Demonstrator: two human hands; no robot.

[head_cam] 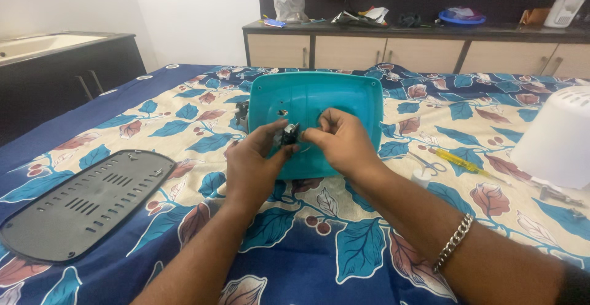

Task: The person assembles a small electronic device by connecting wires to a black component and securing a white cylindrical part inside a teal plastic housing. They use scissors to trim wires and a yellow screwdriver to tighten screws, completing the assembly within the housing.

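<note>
Both hands pinch one small dark part (287,135) between fingertips: the left hand (253,165) closes its grip on it from the left, thumb and fingers folded around its near side, while the right hand (343,140) closes on its right end. What kind of part it is cannot be made out; fingers cover most of it, and only a dark, knobbly bit shows between them. It sits just above the teal plastic cover (319,99), which lies hollow side up on the bed (184,126), with its near edge hidden behind both hands. Another small dark piece (241,113) at the cover's left rim is half hidden too.

One grey slotted plate (80,203) lies flat on the bed to the left, well apart from the hands. One white plastic tub (556,136) stands upside down at the right, cut off by the picture's edge. Between tub and cover lie one yellow-handled screwdriver (458,160), one pair of small scissors (433,165) and one small white cap (421,177). A silver chain bracelet (453,242) circles the right wrist.

On the bench (405,31) behind, one clear bag (289,3), one blue dish (461,17) and some blurred clutter sit.
</note>
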